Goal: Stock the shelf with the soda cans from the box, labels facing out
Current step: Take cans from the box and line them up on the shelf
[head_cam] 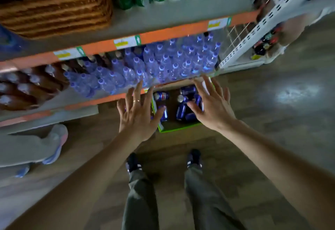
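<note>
Dim wood-look shop floor (253, 148). Both hands hang spread and empty — left hand (137, 115), right hand (213, 108) — above a green-edged cardboard box (178, 129) holding about seven blue soda cans (181, 111). Beyond, an orange-edged metal shelf (163, 32) carries many blue-capped clear bottles (163, 61) — too crowded to count.

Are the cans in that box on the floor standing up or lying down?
Mostly lying down. In the green box the blue cans show their long sides and point different ways. Both hands hover open above, holding nothing.
</note>
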